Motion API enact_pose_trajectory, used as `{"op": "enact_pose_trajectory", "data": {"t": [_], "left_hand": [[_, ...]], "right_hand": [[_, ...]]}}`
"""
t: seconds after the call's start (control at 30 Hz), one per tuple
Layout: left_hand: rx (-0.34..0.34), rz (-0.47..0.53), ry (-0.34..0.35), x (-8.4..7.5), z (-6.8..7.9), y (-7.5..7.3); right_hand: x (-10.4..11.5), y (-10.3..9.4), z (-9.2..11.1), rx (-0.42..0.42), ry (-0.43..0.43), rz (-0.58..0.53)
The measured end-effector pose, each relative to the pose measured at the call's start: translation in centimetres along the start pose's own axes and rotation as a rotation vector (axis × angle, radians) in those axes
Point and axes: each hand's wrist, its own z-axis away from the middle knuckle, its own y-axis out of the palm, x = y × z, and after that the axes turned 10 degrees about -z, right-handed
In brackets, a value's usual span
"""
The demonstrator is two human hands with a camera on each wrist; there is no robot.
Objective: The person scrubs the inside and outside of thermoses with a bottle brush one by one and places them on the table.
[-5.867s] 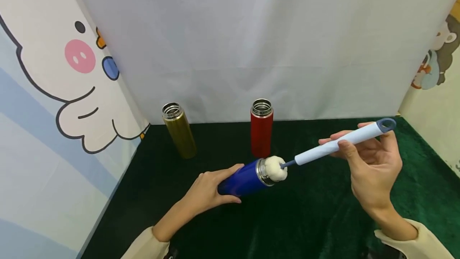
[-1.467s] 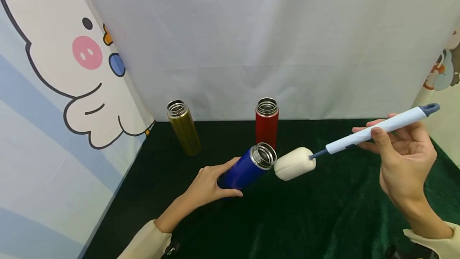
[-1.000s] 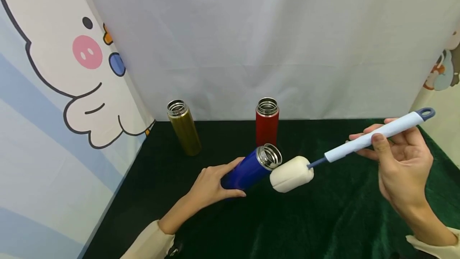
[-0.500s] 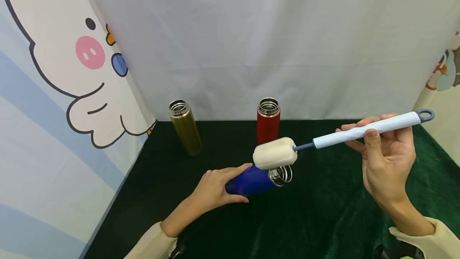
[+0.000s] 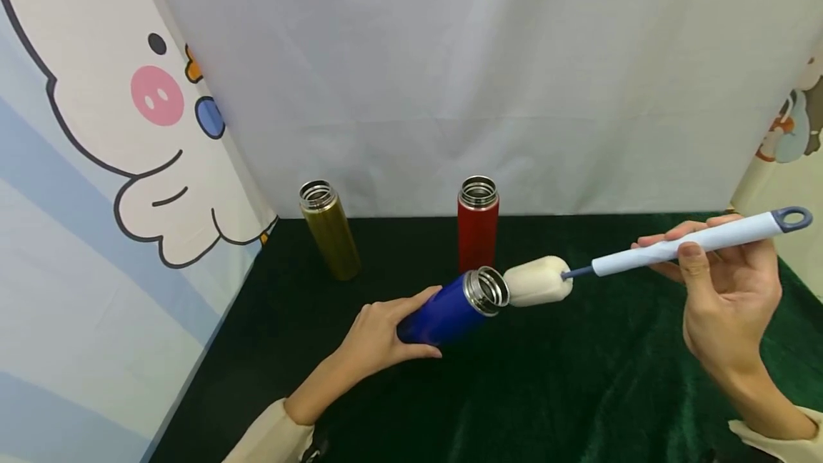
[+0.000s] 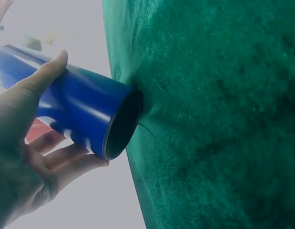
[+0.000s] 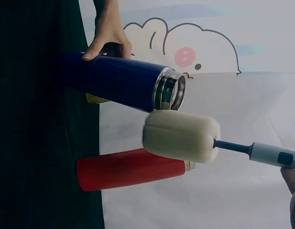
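My left hand (image 5: 379,338) grips a blue thermos bottle (image 5: 444,316) around its lower body and holds it tilted, its bare steel mouth facing up and to the right. In the left wrist view the base edge of the blue thermos (image 6: 85,105) meets or nearly meets the green cloth. My right hand (image 5: 733,291) holds a bottle brush by its pale blue handle (image 5: 681,243), thumb against the near side. The brush's white sponge head (image 5: 539,281) is outside the bottle, close beside its mouth. In the right wrist view the sponge head (image 7: 180,136) overlaps the rim's lower edge.
A red thermos (image 5: 478,234) stands lidless behind the blue one. Farther left stands a gold thermos (image 5: 331,234), also without a lid. Dark green cloth (image 5: 579,377) covers the table, with a white curtain (image 5: 514,77) behind it and a cartoon-printed sheet (image 5: 83,127) at the left.
The sponge head was partly inside the blue thermos at first, then came out. Half a second ago it was above the bottle; now it has shifted right beside the mouth, which tips up more.
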Motion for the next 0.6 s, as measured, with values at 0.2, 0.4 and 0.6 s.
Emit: {"op": "enact_pose_trajectory", "data": {"t": [0.2, 0.4, 0.6], "left_hand": [[-0.036, -0.044, -0.002, 0.0, -0.2, 0.0], [0.02, -0.088, 0.035, -0.6, -0.5, 0.0], [0.033, -0.114, 0.09, -0.8, -0.5, 0.2]], "right_hand": [[1.0, 0.5, 0.6, 0.046, 0.084, -0.097], [0.4, 1.6, 0.5, 0.038, 0.101, -0.203], [-0.9, 2.1, 0.1, -0.011, 0.048, -0.237]]}}
